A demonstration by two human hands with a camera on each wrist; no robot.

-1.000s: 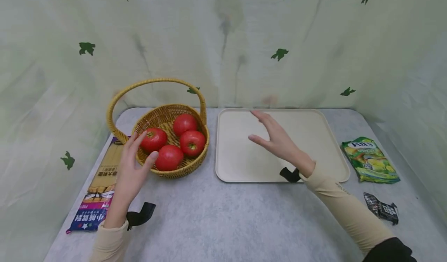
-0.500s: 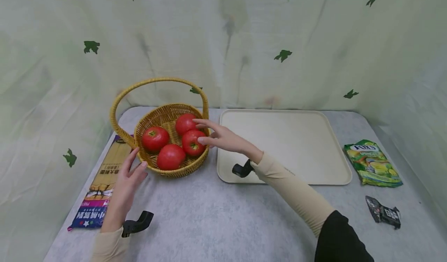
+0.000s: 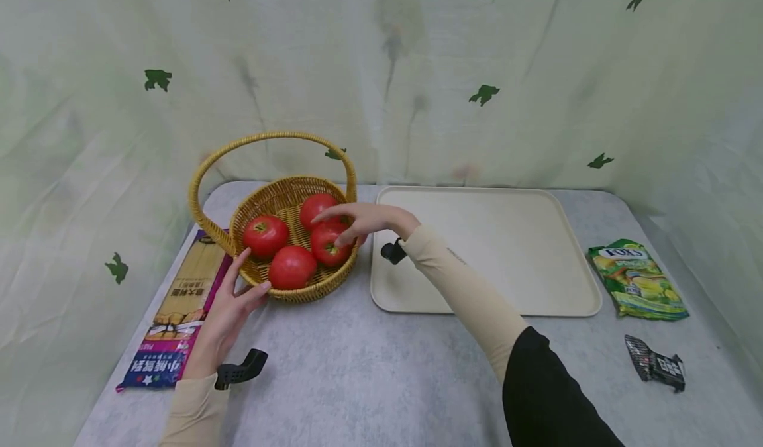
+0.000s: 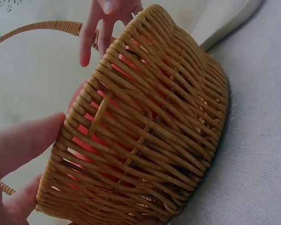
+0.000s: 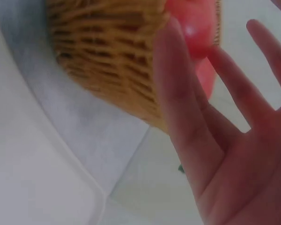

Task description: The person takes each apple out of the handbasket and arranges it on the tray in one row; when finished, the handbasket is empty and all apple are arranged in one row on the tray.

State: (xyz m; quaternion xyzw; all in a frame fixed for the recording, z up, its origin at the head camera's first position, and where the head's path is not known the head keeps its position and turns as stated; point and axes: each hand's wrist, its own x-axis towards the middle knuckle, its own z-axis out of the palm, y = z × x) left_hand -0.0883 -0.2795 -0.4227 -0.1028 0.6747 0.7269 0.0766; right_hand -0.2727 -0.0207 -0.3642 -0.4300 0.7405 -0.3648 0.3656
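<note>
Several red tomatoes (image 3: 292, 268) lie in a yellow wicker basket (image 3: 306, 295) with a tall looped handle. My left hand (image 3: 229, 311) is at the basket's near left side, fingers extended; in the left wrist view its fingertips touch the woven rim (image 4: 77, 101). Over the basket's right side reaches my right hand (image 3: 366, 218), with thumb and fingers spread around the right-hand tomato (image 3: 326, 247). From the right wrist, the thumb (image 5: 175, 79) lies along the basket's outer edge, close beside a tomato (image 5: 192, 28), and the other fingers extend past it.
Right of the basket lies a cream tray (image 3: 477, 304), partly under my right forearm. A long pasta packet (image 3: 173, 321) lies at the left edge. A green FOX'S candy bag (image 3: 638, 278) and a small black wrapped packet (image 3: 656, 364) are at right. A patterned curtain (image 3: 417, 69) hangs behind.
My right hand has swept left from above the tray to the basket's right-hand tomato. The left hand drew back slightly, then came to the basket rim. The tomatoes stay inside.
</note>
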